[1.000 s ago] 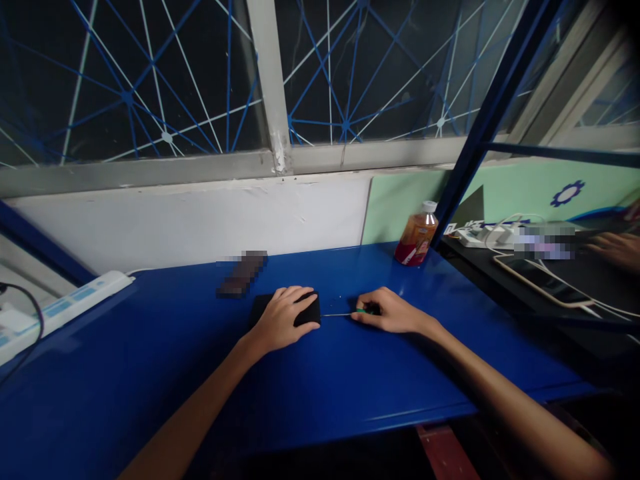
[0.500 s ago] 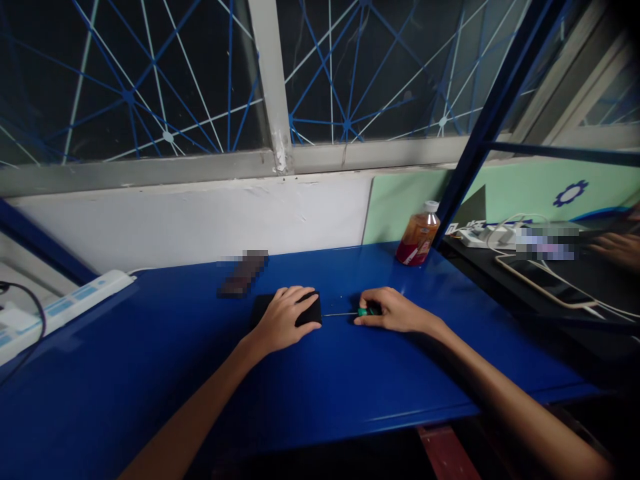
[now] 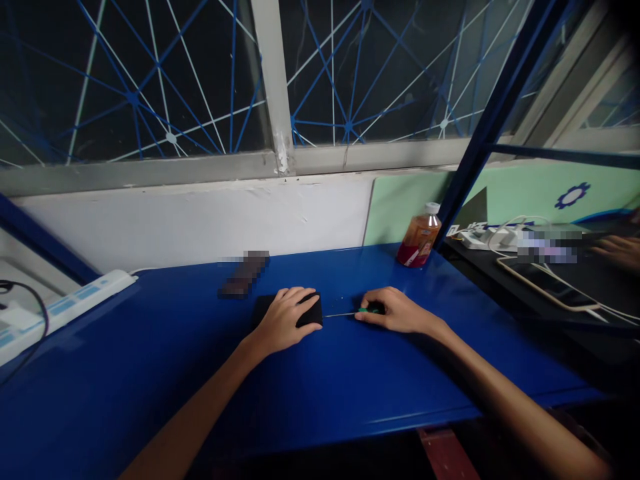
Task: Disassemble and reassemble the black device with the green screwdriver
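A flat black box-like object [image 3: 313,312] lies on the blue table [image 3: 320,393]. My left hand [image 3: 287,319] is laid over it, fingers across the top and thumb along the near side, holding it down. My right hand [image 3: 390,310] pinches the green and dark handle of a thin screwdriver [image 3: 343,315] between thumb and fingers. Its metal shaft points left, with the tip at or just short of the black object's right end; whether they touch I cannot tell. Most of the handle is hidden in my fingers.
Behind my left hand lies a dark blurred oblong [image 3: 245,275]. A drink bottle [image 3: 420,237] stands at the back right, and a white power strip [image 3: 70,310] lies at the left. On the neighbouring dark table are a phone [image 3: 547,283], cables and another person's hand [image 3: 620,250].
My right fingers have shifted slightly on the screwdriver, covering more of the handle's green front end. My left hand and the black object keep their place; the view has moved very slightly.
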`<move>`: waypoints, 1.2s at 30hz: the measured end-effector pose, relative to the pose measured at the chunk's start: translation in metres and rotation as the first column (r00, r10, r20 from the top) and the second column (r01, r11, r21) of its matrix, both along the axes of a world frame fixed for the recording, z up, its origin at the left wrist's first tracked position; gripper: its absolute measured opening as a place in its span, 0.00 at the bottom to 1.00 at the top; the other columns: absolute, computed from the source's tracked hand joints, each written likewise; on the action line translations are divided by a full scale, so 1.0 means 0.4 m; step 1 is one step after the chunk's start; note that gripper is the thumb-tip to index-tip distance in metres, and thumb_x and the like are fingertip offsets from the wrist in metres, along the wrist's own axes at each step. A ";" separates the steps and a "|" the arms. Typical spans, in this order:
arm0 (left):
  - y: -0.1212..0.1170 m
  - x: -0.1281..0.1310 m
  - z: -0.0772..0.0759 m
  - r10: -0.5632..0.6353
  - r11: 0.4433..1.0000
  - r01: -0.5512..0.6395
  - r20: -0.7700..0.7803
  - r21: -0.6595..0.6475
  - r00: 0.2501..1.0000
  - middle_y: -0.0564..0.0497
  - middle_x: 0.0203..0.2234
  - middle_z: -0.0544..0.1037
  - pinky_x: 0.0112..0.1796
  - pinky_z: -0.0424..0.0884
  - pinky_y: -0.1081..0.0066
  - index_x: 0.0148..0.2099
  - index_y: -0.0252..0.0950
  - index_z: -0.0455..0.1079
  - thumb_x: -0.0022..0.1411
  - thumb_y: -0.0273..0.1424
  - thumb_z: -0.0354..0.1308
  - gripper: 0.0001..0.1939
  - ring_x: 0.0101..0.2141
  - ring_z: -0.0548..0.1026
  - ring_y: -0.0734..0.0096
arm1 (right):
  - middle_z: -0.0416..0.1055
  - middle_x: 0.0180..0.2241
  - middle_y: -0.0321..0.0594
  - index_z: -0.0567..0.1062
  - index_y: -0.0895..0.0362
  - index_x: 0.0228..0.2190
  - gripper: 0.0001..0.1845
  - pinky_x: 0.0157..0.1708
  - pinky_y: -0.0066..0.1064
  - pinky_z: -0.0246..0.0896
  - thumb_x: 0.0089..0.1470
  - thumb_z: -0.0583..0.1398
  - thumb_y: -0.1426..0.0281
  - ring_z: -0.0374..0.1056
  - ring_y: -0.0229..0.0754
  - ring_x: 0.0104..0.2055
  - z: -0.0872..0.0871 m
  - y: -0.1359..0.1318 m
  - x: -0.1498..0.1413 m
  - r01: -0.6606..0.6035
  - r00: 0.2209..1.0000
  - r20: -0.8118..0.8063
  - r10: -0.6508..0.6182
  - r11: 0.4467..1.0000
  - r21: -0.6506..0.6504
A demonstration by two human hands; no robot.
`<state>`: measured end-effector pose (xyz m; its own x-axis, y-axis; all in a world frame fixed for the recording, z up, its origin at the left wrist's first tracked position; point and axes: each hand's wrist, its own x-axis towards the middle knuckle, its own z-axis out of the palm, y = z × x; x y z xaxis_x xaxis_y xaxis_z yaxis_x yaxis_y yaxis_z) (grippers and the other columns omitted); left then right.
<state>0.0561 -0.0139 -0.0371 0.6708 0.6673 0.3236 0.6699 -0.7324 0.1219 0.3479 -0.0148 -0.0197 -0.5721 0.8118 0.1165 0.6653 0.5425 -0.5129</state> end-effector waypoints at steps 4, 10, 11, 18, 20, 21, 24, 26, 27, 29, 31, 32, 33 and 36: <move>0.001 -0.002 -0.003 0.001 1.000 -0.001 -0.005 0.010 1.000 0.44 0.58 0.68 0.54 0.60 0.50 0.61 0.42 0.62 0.64 0.45 0.55 0.26 0.56 0.65 0.51 | 0.70 0.25 0.36 0.74 0.58 0.27 0.21 0.25 0.28 0.46 0.52 0.62 0.51 0.60 0.35 0.25 -0.007 0.004 0.001 -0.011 1.000 0.007 0.011 1.000 0.012; 0.000 -0.001 0.000 0.003 1.000 -0.003 -0.018 0.008 1.000 0.43 0.58 0.68 0.54 0.60 0.50 0.61 0.41 0.63 0.64 0.44 0.55 0.26 0.56 0.65 0.51 | 0.64 0.20 0.31 0.71 0.57 0.29 0.20 0.23 0.27 0.43 0.51 0.63 0.52 0.56 0.33 0.21 -0.010 -0.003 -0.009 0.008 1.000 -0.003 -0.008 0.998 -0.058; 0.000 -0.001 0.001 0.002 1.000 -0.002 -0.019 0.006 1.000 0.43 0.58 0.68 0.54 0.60 0.50 0.61 0.40 0.63 0.64 0.44 0.56 0.26 0.56 0.65 0.51 | 0.65 0.20 0.31 0.71 0.57 0.28 0.20 0.23 0.27 0.43 0.53 0.61 0.52 0.56 0.33 0.21 -0.008 -0.005 -0.010 0.001 1.000 -0.015 -0.002 0.998 -0.060; -0.001 0.000 0.002 0.003 1.000 -0.002 -0.023 0.005 1.000 0.44 0.58 0.68 0.54 0.60 0.50 0.61 0.40 0.62 0.65 0.44 0.55 0.26 0.56 0.65 0.52 | 0.66 0.20 0.33 0.74 0.58 0.28 0.21 0.23 0.28 0.44 0.62 0.53 0.56 0.56 0.33 0.21 0.004 -0.007 -0.006 -0.017 0.999 -0.035 0.015 0.997 -0.073; -0.001 -0.001 0.001 0.003 1.000 -0.002 -0.023 0.006 1.000 0.43 0.58 0.68 0.54 0.60 0.50 0.61 0.40 0.62 0.64 0.44 0.56 0.26 0.56 0.65 0.51 | 0.68 0.22 0.34 0.75 0.58 0.29 0.21 0.24 0.28 0.46 0.59 0.56 0.54 0.58 0.34 0.22 0.002 -0.003 -0.001 -0.041 0.999 -0.036 0.039 0.997 -0.071; -0.001 -0.001 0.001 0.001 1.000 -0.001 -0.023 0.008 1.000 0.43 0.58 0.68 0.54 0.61 0.50 0.61 0.39 0.63 0.64 0.44 0.56 0.26 0.56 0.65 0.52 | 0.69 0.23 0.35 0.75 0.58 0.28 0.21 0.25 0.28 0.47 0.58 0.57 0.53 0.59 0.34 0.23 0.000 -0.001 0.001 -0.053 0.998 -0.035 0.051 0.997 -0.060; 0.000 -0.001 -0.001 0.000 1.000 0.001 -0.024 0.019 1.000 0.43 0.57 0.68 0.53 0.61 0.51 0.61 0.38 0.63 0.64 0.44 0.57 0.27 0.56 0.65 0.51 | 0.70 0.27 0.38 0.74 0.58 0.26 0.22 0.26 0.28 0.49 0.54 0.60 0.51 0.61 0.36 0.26 -0.007 0.004 0.004 -0.059 0.998 -0.017 0.059 0.998 0.012; 0.002 0.000 -0.003 -0.001 1.000 0.002 -0.019 0.030 1.000 0.43 0.57 0.68 0.53 0.62 0.51 0.61 0.38 0.63 0.64 0.43 0.57 0.27 0.56 0.65 0.51 | 0.70 0.28 0.37 0.73 0.58 0.27 0.22 0.26 0.27 0.49 0.53 0.61 0.50 0.61 0.36 0.27 -0.009 0.003 0.002 -0.046 0.999 0.004 0.046 0.998 0.040; 0.002 0.000 -0.004 -0.001 0.999 0.001 -0.015 0.035 1.000 0.42 0.57 0.68 0.53 0.62 0.50 0.61 0.38 0.63 0.64 0.43 0.57 0.26 0.56 0.65 0.51 | 0.69 0.26 0.36 0.73 0.58 0.28 0.22 0.26 0.27 0.48 0.53 0.61 0.50 0.61 0.36 0.26 -0.009 0.001 0.000 -0.039 0.999 0.019 0.038 0.999 0.035; 0.003 0.001 -0.007 -0.001 0.999 0.001 -0.009 0.046 1.000 0.42 0.57 0.69 0.53 0.62 0.50 0.61 0.38 0.63 0.64 0.43 0.57 0.26 0.56 0.65 0.50 | 0.67 0.23 0.34 0.72 0.57 0.29 0.22 0.25 0.27 0.46 0.54 0.60 0.50 0.60 0.35 0.24 -0.006 -0.005 -0.005 -0.027 0.998 0.048 0.027 1.000 0.004; 0.003 0.001 -0.010 -0.005 0.999 0.005 -0.008 0.054 1.000 0.42 0.57 0.69 0.52 0.62 0.50 0.60 0.38 0.63 0.64 0.43 0.57 0.26 0.55 0.66 0.50 | 0.65 0.20 0.32 0.72 0.57 0.30 0.21 0.24 0.27 0.44 0.56 0.58 0.50 0.59 0.34 0.22 -0.001 -0.011 -0.011 -0.025 0.997 0.068 0.027 1.000 -0.018; 0.003 0.001 -0.011 -0.007 0.998 0.007 -0.008 0.058 1.000 0.43 0.57 0.69 0.52 0.62 0.49 0.60 0.38 0.64 0.64 0.43 0.57 0.26 0.55 0.66 0.50 | 0.65 0.20 0.32 0.72 0.57 0.29 0.22 0.24 0.28 0.44 0.58 0.57 0.51 0.58 0.34 0.22 0.001 -0.014 -0.013 -0.024 0.997 0.076 0.025 1.000 -0.012; 0.002 0.001 -0.013 -0.009 0.998 0.010 -0.008 0.062 1.000 0.43 0.57 0.69 0.52 0.62 0.49 0.60 0.38 0.64 0.64 0.43 0.57 0.25 0.55 0.66 0.50 | 0.65 0.19 0.33 0.72 0.57 0.28 0.22 0.24 0.28 0.44 0.60 0.54 0.51 0.58 0.34 0.22 0.002 -0.016 -0.016 -0.021 0.996 0.086 0.021 1.000 0.004; 0.001 0.002 -0.014 -0.010 0.997 0.011 -0.003 0.071 1.000 0.43 0.57 0.69 0.52 0.62 0.49 0.60 0.38 0.64 0.64 0.43 0.57 0.25 0.55 0.66 0.50 | 0.67 0.20 0.36 0.71 0.58 0.23 0.27 0.26 0.30 0.44 0.65 0.47 0.55 0.58 0.34 0.22 0.000 -0.018 -0.021 -0.009 0.990 0.138 0.000 0.998 0.067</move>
<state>0.0568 -0.0136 -0.0426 0.6784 0.6356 0.3685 0.6623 -0.7462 0.0677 0.3394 -0.0221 -0.0195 -0.5903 0.8021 0.0909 0.7243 0.5760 -0.3790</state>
